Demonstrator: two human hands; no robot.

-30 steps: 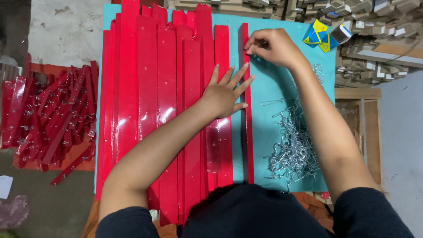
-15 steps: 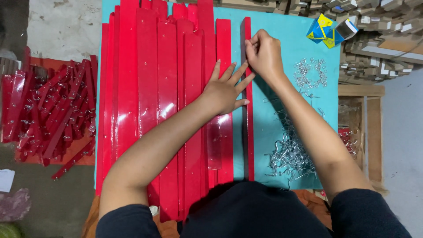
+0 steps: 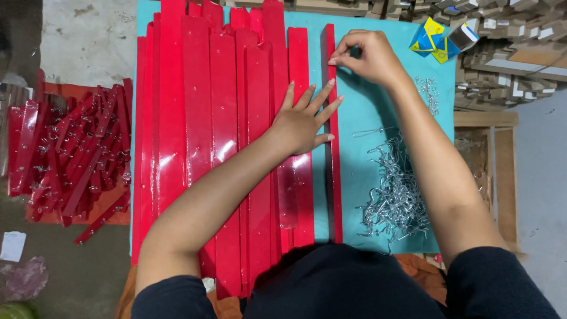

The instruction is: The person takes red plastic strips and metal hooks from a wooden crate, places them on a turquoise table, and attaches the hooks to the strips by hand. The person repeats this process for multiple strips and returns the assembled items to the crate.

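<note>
A blue and yellow packet (image 3: 430,40) lies at the far right corner of the teal bench (image 3: 366,112), beside stacked cardboard boxes (image 3: 508,53), and a wooden crate (image 3: 499,171) stands just right of the bench; what it holds is hard to tell. The left hand (image 3: 301,121) lies flat, fingers spread, on the red strips (image 3: 224,130), its fingertips touching the single narrow strip (image 3: 332,171) set apart on the right. The right hand (image 3: 366,56) has its grip pinched narrow at that strip's far end, with silver hooks (image 3: 396,195) heaped nearby and more red strips on the floor (image 3: 65,153) to the left.
</note>
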